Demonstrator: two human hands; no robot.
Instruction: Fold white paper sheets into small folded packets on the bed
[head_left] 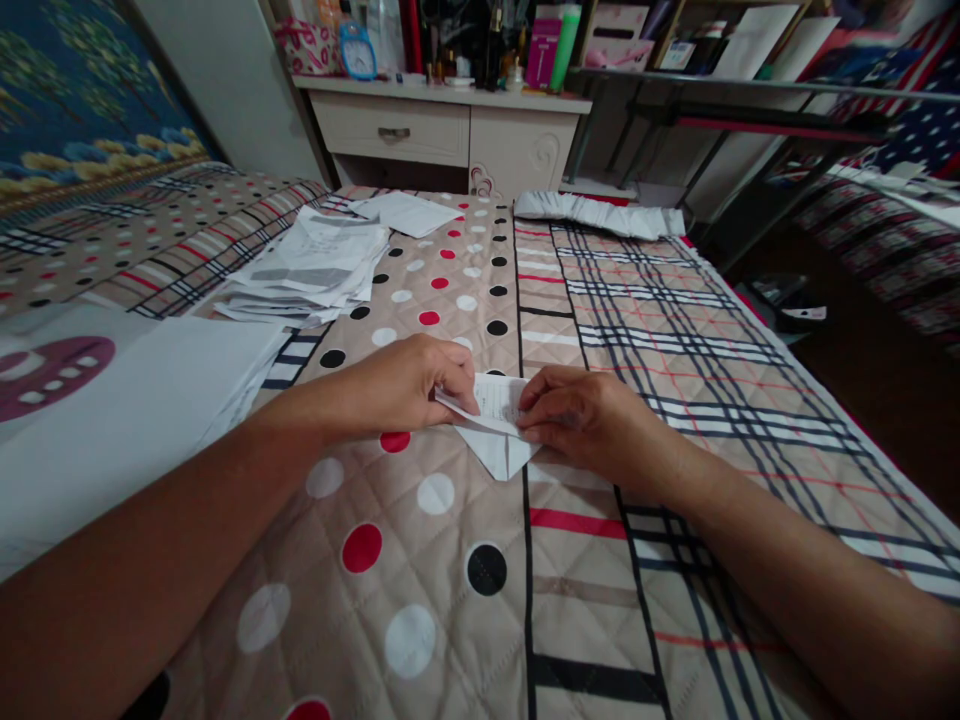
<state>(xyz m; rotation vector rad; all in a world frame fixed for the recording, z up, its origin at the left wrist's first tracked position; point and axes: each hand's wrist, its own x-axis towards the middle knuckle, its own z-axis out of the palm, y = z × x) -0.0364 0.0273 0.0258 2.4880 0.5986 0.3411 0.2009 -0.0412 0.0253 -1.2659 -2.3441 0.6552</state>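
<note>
I see one folded paper (pixel 495 445) directly between my two sets of fingers, on the bedspread (pixel 427 545). Its long folded edge runs from the left fingertips to the right ones, a pointed flap sticking out on the near side; I judge that line between the hands matters most. Neither hand is nearer, since both touch it: the left hand (pixel 412 385) pinches the left end, the right hand (pixel 596 415) the right end. The right fingertips hide that corner, so I can't tell how many layers they hold. I count one paper stack (pixel 307 260) beyond the left fingers, one pleated white strip (pixel 600 215) beyond the right, and one pile of larger sheets (pixel 165 390) left of the left fingers.
</note>
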